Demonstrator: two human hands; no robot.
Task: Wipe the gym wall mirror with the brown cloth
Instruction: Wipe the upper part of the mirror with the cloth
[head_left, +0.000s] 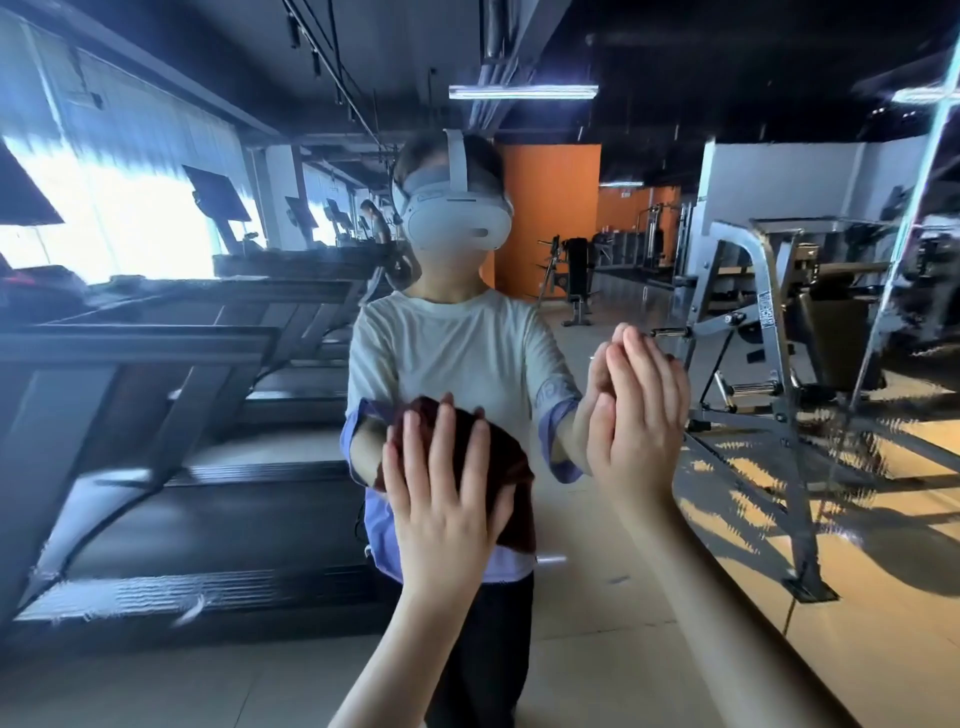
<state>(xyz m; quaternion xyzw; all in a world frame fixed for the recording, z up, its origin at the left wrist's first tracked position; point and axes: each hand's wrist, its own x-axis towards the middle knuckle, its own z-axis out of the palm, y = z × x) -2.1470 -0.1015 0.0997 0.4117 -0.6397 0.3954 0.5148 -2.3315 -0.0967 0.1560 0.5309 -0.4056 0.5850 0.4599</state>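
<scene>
Left hand (447, 499) and right hand (639, 415) extended, flat (fingers straight).

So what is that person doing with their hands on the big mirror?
A person is cleaning the gym wall mirror. Their left hand presses the brown cloth flat against the glass with straight fingers. Their right hand lies open on the mirror beside it and holds nothing. The reflection shows the person facing the mirror, with treadmills behind them.
</scene>
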